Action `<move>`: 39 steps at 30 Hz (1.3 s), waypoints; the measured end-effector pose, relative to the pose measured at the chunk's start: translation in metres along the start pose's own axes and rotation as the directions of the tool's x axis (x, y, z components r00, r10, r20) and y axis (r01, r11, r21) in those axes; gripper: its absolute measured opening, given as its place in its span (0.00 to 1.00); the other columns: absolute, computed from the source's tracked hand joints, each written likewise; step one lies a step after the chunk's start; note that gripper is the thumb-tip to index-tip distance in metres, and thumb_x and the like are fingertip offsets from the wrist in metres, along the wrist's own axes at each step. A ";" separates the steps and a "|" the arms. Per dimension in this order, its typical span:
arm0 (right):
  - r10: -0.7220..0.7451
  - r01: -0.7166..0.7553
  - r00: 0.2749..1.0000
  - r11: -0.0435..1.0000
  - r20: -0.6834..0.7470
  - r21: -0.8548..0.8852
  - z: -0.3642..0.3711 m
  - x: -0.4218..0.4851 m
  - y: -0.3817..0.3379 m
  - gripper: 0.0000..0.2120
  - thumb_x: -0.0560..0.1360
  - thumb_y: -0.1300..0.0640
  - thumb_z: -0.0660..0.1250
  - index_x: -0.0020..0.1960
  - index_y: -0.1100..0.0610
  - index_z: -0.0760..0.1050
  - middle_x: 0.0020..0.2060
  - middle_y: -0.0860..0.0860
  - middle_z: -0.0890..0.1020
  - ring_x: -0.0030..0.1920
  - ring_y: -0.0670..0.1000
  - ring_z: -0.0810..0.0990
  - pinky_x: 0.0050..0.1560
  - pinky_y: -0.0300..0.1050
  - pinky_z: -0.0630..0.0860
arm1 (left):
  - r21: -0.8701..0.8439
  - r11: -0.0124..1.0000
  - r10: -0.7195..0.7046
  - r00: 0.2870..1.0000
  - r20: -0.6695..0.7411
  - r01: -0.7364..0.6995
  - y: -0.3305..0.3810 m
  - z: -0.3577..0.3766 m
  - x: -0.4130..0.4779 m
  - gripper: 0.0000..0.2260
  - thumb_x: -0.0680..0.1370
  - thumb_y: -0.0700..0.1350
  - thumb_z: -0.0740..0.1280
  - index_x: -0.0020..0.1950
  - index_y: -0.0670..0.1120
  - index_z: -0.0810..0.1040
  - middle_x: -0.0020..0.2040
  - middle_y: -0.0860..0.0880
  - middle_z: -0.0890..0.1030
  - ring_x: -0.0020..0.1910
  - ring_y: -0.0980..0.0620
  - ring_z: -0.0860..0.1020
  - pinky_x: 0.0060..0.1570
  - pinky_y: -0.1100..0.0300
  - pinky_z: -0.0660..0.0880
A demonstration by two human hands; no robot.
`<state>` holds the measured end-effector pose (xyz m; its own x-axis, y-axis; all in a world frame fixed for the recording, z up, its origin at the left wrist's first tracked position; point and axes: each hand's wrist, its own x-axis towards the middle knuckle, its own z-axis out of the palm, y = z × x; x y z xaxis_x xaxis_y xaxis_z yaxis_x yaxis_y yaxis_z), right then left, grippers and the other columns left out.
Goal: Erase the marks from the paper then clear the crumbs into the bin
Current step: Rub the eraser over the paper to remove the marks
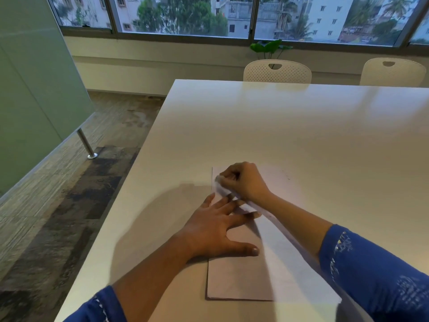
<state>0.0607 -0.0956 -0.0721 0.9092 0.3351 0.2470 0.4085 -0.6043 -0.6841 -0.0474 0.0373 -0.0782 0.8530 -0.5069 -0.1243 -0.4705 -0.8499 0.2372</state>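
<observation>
Left hand [214, 231] lies flat, fingers spread, on the pale rectangular paper sheet [243, 282], right hand [246, 180] pinches a blurred white eraser [220, 185], and a white perforated plastic chair [277, 72] stands beyond the white table [278, 126].

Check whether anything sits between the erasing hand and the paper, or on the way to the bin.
Nothing visible does. The right hand holds the eraser on the paper near its far left corner; the left hand presses the paper flat just nearer. No bin is in view, so that route cannot be judged.

- White thing [220, 183] in the right hand [247, 182]: motion-blurred, its kind unclear.
- Paper [241, 282] partly hidden under the left hand [213, 231].
- Right sleeve [376, 270] cut off at the bottom edge.
</observation>
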 end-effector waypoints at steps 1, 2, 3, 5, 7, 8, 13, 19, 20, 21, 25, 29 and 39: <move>0.049 -0.048 0.997 0.999 -0.060 0.016 -0.003 0.006 0.005 0.08 0.75 0.54 0.72 0.46 0.59 0.85 0.36 0.50 0.85 0.32 0.45 0.79 0.33 0.31 0.72 | 0.015 1.000 0.004 1.000 0.009 -0.004 0.000 0.000 0.001 0.36 0.72 0.78 0.50 0.77 0.71 0.45 0.80 0.62 0.41 0.78 0.58 0.35 0.76 0.45 0.33; 0.097 -0.094 0.989 0.995 -0.109 0.030 -0.007 0.012 0.010 0.08 0.75 0.54 0.72 0.45 0.59 0.85 0.34 0.49 0.84 0.30 0.45 0.78 0.31 0.32 0.71 | 0.022 1.000 0.006 1.000 0.007 -0.007 0.000 0.001 0.002 0.35 0.72 0.78 0.51 0.77 0.72 0.44 0.80 0.63 0.39 0.78 0.58 0.35 0.75 0.46 0.32; 0.130 -0.126 0.982 0.991 -0.140 0.035 -0.009 0.016 0.013 0.08 0.75 0.54 0.72 0.45 0.59 0.85 0.32 0.49 0.83 0.28 0.45 0.76 0.30 0.33 0.69 | 0.022 1.000 0.008 1.000 -0.002 -0.008 0.000 0.001 0.002 0.35 0.72 0.78 0.51 0.77 0.72 0.43 0.80 0.63 0.39 0.78 0.58 0.35 0.75 0.46 0.32; 0.155 -0.153 0.974 0.988 -0.165 0.022 -0.007 0.019 0.014 0.08 0.75 0.55 0.72 0.44 0.59 0.85 0.32 0.48 0.82 0.29 0.44 0.76 0.30 0.30 0.68 | 0.019 1.000 0.008 1.000 -0.009 -0.007 -0.001 0.003 0.003 0.35 0.72 0.79 0.51 0.76 0.72 0.43 0.80 0.63 0.39 0.78 0.58 0.35 0.75 0.45 0.33; 0.114 -0.112 0.985 0.993 -0.126 0.018 -0.002 0.012 0.007 0.07 0.76 0.55 0.71 0.44 0.58 0.85 0.33 0.48 0.83 0.30 0.44 0.78 0.32 0.31 0.70 | 0.007 1.000 0.007 1.000 -0.008 -0.007 -0.001 0.004 0.002 0.36 0.72 0.79 0.50 0.77 0.71 0.45 0.80 0.63 0.41 0.78 0.58 0.35 0.76 0.44 0.33; 0.076 -0.074 0.994 0.997 -0.075 0.028 0.001 0.006 0.002 0.07 0.76 0.55 0.71 0.44 0.57 0.85 0.35 0.48 0.84 0.31 0.44 0.79 0.33 0.31 0.72 | -0.001 1.000 0.006 1.000 -0.016 -0.006 -0.001 0.003 0.000 0.36 0.72 0.79 0.51 0.77 0.70 0.47 0.81 0.62 0.43 0.78 0.58 0.36 0.76 0.45 0.34; 0.030 -0.031 0.999 0.999 0.013 0.020 0.005 0.007 0.001 0.08 0.75 0.53 0.72 0.48 0.57 0.85 0.40 0.47 0.85 0.36 0.45 0.81 0.36 0.29 0.73 | -0.003 1.000 0.003 1.000 -0.018 -0.003 -0.001 0.001 0.000 0.36 0.72 0.79 0.51 0.78 0.70 0.47 0.81 0.62 0.44 0.79 0.57 0.36 0.77 0.44 0.35; 0.135 -0.130 0.981 0.990 -0.137 0.048 0.000 0.021 0.008 0.08 0.76 0.55 0.71 0.48 0.59 0.85 0.35 0.49 0.83 0.31 0.46 0.78 0.33 0.34 0.71 | 0.026 1.000 0.009 1.000 -0.006 -0.009 -0.002 0.004 0.003 0.35 0.72 0.79 0.50 0.76 0.72 0.43 0.80 0.63 0.39 0.78 0.58 0.34 0.76 0.44 0.34; 0.113 -0.110 0.988 0.993 -0.104 0.037 0.002 0.017 0.004 0.08 0.76 0.55 0.71 0.48 0.59 0.84 0.36 0.49 0.83 0.32 0.46 0.79 0.34 0.32 0.71 | 0.021 1.000 0.009 1.000 -0.008 -0.009 -0.002 0.004 0.002 0.36 0.72 0.79 0.50 0.77 0.72 0.44 0.80 0.63 0.40 0.78 0.58 0.34 0.76 0.44 0.34; 0.080 -0.078 0.995 0.996 -0.055 0.031 0.005 0.012 0.000 0.07 0.76 0.55 0.71 0.48 0.58 0.84 0.37 0.48 0.83 0.33 0.44 0.79 0.35 0.30 0.71 | 0.009 1.000 0.007 1.000 -0.015 -0.007 -0.003 0.005 0.002 0.36 0.72 0.79 0.50 0.77 0.71 0.45 0.80 0.63 0.41 0.78 0.59 0.34 0.77 0.43 0.35; 0.012 -0.014 0.997 0.999 0.072 0.029 0.008 0.008 -0.004 0.08 0.75 0.53 0.72 0.49 0.58 0.85 0.40 0.49 0.85 0.37 0.41 0.80 0.35 0.26 0.71 | -0.024 1.000 -0.005 1.000 -0.017 0.004 -0.002 0.003 0.000 0.36 0.72 0.79 0.50 0.77 0.70 0.46 0.81 0.62 0.45 0.79 0.58 0.37 0.77 0.43 0.36; 0.135 -0.131 0.985 0.990 -0.106 0.048 -0.002 0.025 0.009 0.09 0.75 0.54 0.72 0.47 0.60 0.85 0.34 0.50 0.83 0.29 0.44 0.77 0.30 0.29 0.68 | 0.036 0.999 0.006 1.000 0.005 -0.006 -0.001 0.004 0.004 0.36 0.71 0.79 0.49 0.77 0.72 0.43 0.80 0.62 0.39 0.78 0.57 0.34 0.76 0.43 0.33; 0.089 -0.093 0.994 0.994 0.069 0.052 0.003 0.017 -0.003 0.07 0.73 0.54 0.74 0.46 0.58 0.85 0.35 0.46 0.82 0.31 0.41 0.77 0.28 0.28 0.68 | 0.009 1.000 0.005 1.000 -0.020 -0.005 -0.004 0.007 0.003 0.37 0.71 0.79 0.48 0.77 0.71 0.43 0.80 0.63 0.39 0.79 0.56 0.35 0.76 0.42 0.34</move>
<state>0.0750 -0.0857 -0.0682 0.9342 0.3293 0.1368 0.3177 -0.5941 -0.7390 -0.0445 0.0384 -0.0864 0.8549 -0.5083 -0.1040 -0.4768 -0.8487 0.2288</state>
